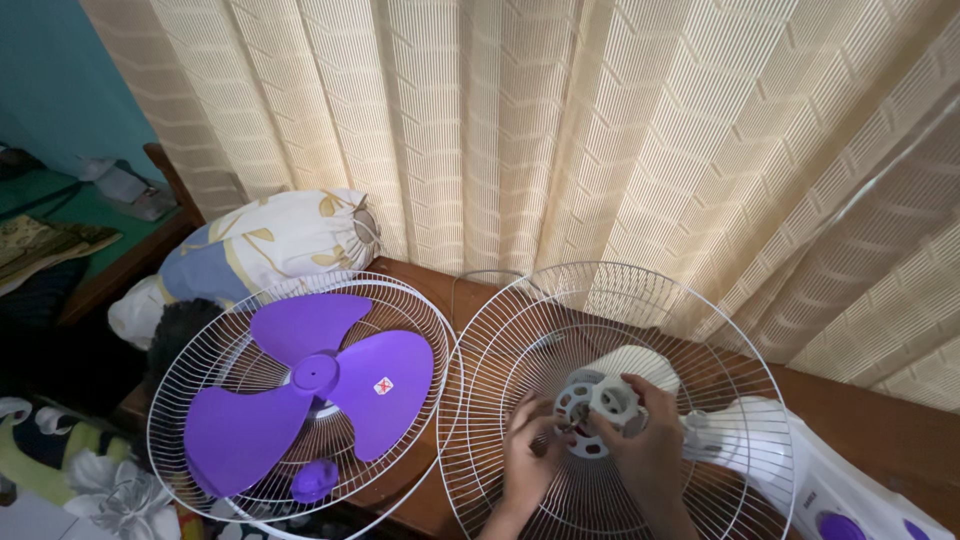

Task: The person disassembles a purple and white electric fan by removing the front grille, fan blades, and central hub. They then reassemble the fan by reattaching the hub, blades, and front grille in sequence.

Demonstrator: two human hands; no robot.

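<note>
Hands meet at the hub of the rear wire guard (610,390) on the counter (870,420): right hand (650,440) pinching the white plastic ring nut (612,400), left hand (530,455) gripping the wires. Nut looks light, rigid (slippery, probably); best gripped by its ribbed rim.

Purple fan blade (310,385), white wire grilles (610,400), cream zigzag curtain (600,130), teal wall (60,80), leaf-patterned pillow (270,245)

Single head cam, looks steeply down and forward, close over the wire fan guard (610,400); curtain (560,130) fills the background.
</note>
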